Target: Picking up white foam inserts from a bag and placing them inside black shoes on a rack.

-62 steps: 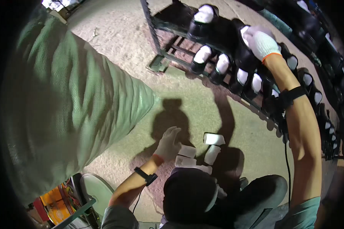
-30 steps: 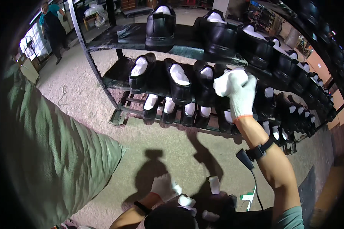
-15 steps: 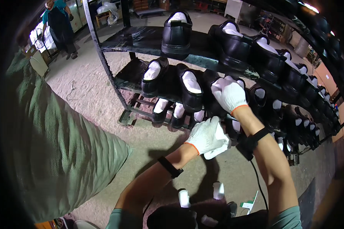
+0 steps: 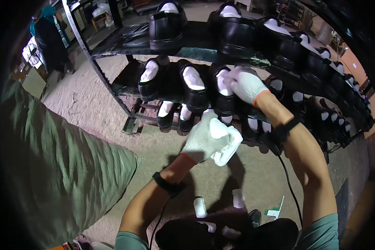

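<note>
Up off the floor (image 4: 162,146) since a second ago, the left hand (image 4: 204,139) clutches white wadding (image 4: 233,143), which a loose grip could drop; rightward, the right hand (image 4: 248,85) meets the stuffing (image 4: 222,80) inside a shelved black shoe (image 4: 224,103), its fingers' grasp unclear.

Three black shoes (image 4: 196,98) lined the middle shelf (image 4: 125,81) from 11 o'clock to one right hand (image 4: 248,85) at 2; one left hand (image 4: 206,137) was central. Four white rolls (image 4: 200,207) lay between 5 and 6, one green sack (image 4: 71,166) at 8, one co-worker (image 4: 50,41) at 10.
</note>
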Demonstrator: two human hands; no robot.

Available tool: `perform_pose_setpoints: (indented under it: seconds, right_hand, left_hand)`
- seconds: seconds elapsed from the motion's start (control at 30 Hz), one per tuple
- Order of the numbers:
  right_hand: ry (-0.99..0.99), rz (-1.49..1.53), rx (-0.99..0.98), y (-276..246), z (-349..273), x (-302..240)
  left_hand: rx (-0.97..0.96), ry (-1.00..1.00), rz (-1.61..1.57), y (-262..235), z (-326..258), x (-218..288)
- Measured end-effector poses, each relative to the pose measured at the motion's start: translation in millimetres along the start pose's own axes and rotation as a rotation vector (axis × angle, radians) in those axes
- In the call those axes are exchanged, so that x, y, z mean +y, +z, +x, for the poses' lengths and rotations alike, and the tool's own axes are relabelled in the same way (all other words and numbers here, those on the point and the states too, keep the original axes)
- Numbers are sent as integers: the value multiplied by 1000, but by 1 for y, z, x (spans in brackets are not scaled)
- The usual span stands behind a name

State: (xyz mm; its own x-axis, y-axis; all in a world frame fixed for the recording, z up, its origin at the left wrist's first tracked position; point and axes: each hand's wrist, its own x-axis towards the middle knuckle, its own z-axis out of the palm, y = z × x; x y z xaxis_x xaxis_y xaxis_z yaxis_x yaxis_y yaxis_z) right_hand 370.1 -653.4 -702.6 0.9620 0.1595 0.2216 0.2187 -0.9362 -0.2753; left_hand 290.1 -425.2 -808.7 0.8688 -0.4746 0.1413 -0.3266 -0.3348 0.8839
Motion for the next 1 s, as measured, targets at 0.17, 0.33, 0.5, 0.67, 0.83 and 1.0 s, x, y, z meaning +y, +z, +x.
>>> perform_pose_setpoints:
  seconds: [0.17, 0.33, 0.5, 0.67, 0.83, 1.0]
  right_hand:
    - [23, 742, -27, 1, -146, -25]
    - [-104, 543, 57, -1, -209, -26]
    - [329, 1245, 93, -14, -216, -3]
    - [395, 970, 14, -45, -206, 13]
    - [-38, 111, 428, -33, -196, 11]
    - [-63, 211, 393, -30, -201, -4]
  left_hand:
    - [95, -87, -440, 24, -6, -5]
    - [-236, -229, -895, 45, -2, 25]
    - [146, -169, -607, 84, 18, 53]
    - [132, 42, -475, 80, 25, 60]
    - [-232, 425, -401, 52, 25, 53]
    - [-303, 417, -452, 56, 13, 66]
